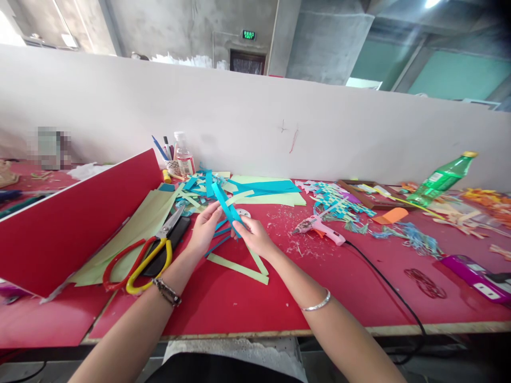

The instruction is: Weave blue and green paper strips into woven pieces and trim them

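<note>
Between my two hands a blue paper strip [225, 204] is held up over the red table, crossed by pale green paper strips [255, 272] that trail down onto the tabletop. My left hand [205, 229] pinches the strip's left edge with thumb and fingers. Lower down, my right hand [255, 237] grips the same strip near the crossing. More blue strips hang beneath the fingers; how they join is hidden. Left of my left hand lie big scissors [148, 258] with red and yellow handles, partly over a black phone-like slab [175, 239].
A pink glue gun [321, 230] with a black cord lies to the right among shreds. Behind are cut paper scraps, green sheets [275, 198] and woven strips [329, 200]. A red board [83, 218] stands left, a green bottle [444, 180] tilts right, and a purple power strip [479, 276] sits front right.
</note>
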The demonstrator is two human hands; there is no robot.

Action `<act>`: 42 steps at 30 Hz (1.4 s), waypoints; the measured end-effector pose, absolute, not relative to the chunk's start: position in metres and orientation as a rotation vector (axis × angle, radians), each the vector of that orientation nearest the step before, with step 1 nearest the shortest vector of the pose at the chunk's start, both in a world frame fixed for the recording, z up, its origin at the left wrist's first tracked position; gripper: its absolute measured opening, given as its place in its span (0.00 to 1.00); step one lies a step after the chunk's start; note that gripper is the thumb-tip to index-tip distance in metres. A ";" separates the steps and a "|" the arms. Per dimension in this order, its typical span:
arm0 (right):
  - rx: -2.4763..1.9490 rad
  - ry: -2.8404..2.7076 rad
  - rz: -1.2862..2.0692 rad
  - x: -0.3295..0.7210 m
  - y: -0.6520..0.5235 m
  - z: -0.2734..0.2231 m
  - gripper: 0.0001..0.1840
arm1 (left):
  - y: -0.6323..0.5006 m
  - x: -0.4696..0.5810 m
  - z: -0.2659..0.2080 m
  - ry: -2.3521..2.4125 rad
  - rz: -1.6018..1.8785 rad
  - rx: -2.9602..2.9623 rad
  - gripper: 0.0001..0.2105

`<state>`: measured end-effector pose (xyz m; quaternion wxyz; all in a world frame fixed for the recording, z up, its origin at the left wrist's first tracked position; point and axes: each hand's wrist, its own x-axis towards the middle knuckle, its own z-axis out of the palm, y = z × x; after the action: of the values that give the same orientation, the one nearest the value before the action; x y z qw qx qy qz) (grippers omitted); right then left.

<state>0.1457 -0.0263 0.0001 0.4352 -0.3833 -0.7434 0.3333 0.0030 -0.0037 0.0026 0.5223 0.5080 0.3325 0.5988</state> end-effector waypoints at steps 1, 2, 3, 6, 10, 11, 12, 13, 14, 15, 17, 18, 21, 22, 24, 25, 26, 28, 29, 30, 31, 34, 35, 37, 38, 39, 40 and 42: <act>-0.960 -1.852 0.859 0.146 -0.026 -0.001 0.17 | -0.004 0.003 0.002 0.783 1.430 1.213 0.18; -0.974 -1.853 0.878 0.145 -0.025 -0.003 0.18 | -0.004 0.003 0.002 0.771 1.428 1.206 0.18; -0.990 -1.853 0.886 0.145 -0.024 -0.004 0.18 | -0.004 0.004 0.003 0.765 1.430 1.194 0.18; -1.010 -1.842 0.869 0.145 -0.023 -0.006 0.18 | -0.005 0.004 0.005 0.766 1.436 1.155 0.18; -0.985 -1.800 0.987 0.145 -0.024 -0.005 0.18 | -0.005 0.003 0.007 0.771 1.454 1.120 0.18; -0.980 -1.801 1.021 0.145 -0.024 -0.004 0.18 | -0.005 0.003 0.007 0.767 1.463 1.114 0.17; -0.974 -1.808 1.046 0.144 -0.024 -0.004 0.18 | -0.004 0.002 0.007 0.762 1.470 1.107 0.17; -0.968 -1.821 1.067 0.144 -0.024 -0.004 0.19 | -0.004 0.001 0.007 0.758 1.474 1.099 0.17; -0.963 -1.835 1.090 0.144 -0.024 -0.004 0.19 | -0.003 0.001 0.007 0.754 1.476 1.091 0.17; -0.959 -1.845 1.117 0.143 -0.024 -0.005 0.19 | -0.003 0.000 0.007 0.751 1.476 1.080 0.16; -0.957 -1.856 1.175 0.143 -0.023 -0.006 0.20 | -0.002 -0.001 0.007 0.746 1.485 1.035 0.15; -0.957 -1.861 1.195 0.143 -0.023 -0.006 0.20 | -0.001 -0.002 0.008 0.746 1.493 1.004 0.15; -0.956 -1.872 1.230 0.143 -0.022 -0.007 0.20 | -0.001 -0.003 0.009 0.751 1.510 0.930 0.16; -0.958 -1.872 1.235 0.144 -0.022 -0.007 0.19 | -0.002 -0.004 0.010 0.754 1.512 0.925 0.18; -0.967 -1.865 1.232 0.144 -0.023 -0.006 0.19 | -0.003 -0.005 0.011 0.755 1.508 0.957 0.20; -0.970 -1.861 1.220 0.145 -0.023 -0.005 0.18 | -0.004 -0.005 0.012 0.755 1.508 0.983 0.22; -0.969 -1.854 1.193 0.145 -0.023 -0.004 0.17 | -0.005 -0.005 0.012 0.756 1.509 1.006 0.23; -0.954 -1.835 1.111 0.145 -0.024 -0.002 0.14 | -0.007 -0.004 0.013 0.760 1.514 1.033 0.26; -0.944 -1.826 1.069 0.145 -0.024 -0.002 0.13 | -0.008 -0.003 0.013 0.763 1.515 1.040 0.27; -0.934 -1.818 1.036 0.144 -0.025 -0.002 0.13 | -0.008 -0.003 0.012 0.770 1.514 1.050 0.27; -0.927 -1.815 1.013 0.144 -0.025 -0.002 0.14 | -0.008 -0.002 0.012 0.777 1.507 1.069 0.26; -0.932 -1.831 0.986 0.141 -0.025 -0.004 0.15 | -0.007 0.000 0.009 0.786 1.474 1.175 0.21; -0.940 -1.835 0.982 0.140 -0.025 -0.005 0.14 | -0.007 0.001 0.007 0.777 1.460 1.214 0.19; -0.956 -1.827 0.997 0.139 -0.025 -0.006 0.13 | -0.007 0.002 0.006 0.751 1.433 1.278 0.17; -0.956 -1.808 1.020 0.138 -0.024 -0.007 0.13 | -0.007 0.003 0.006 0.737 1.423 1.299 0.16; -0.948 -1.782 1.050 0.138 -0.024 -0.007 0.13 | -0.008 0.003 0.006 0.721 1.410 1.315 0.15; -0.935 -1.751 1.078 0.138 -0.023 -0.008 0.14 | -0.009 0.004 0.006 0.701 1.397 1.325 0.14; -0.908 -1.694 1.128 0.138 -0.022 -0.007 0.15 | -0.011 0.005 0.007 0.662 1.375 1.332 0.12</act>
<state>0.1378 -0.0220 -0.0075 0.4410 -0.3657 -0.6823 0.4542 0.0048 -0.0105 0.0072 0.5294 0.5580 0.2772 0.5758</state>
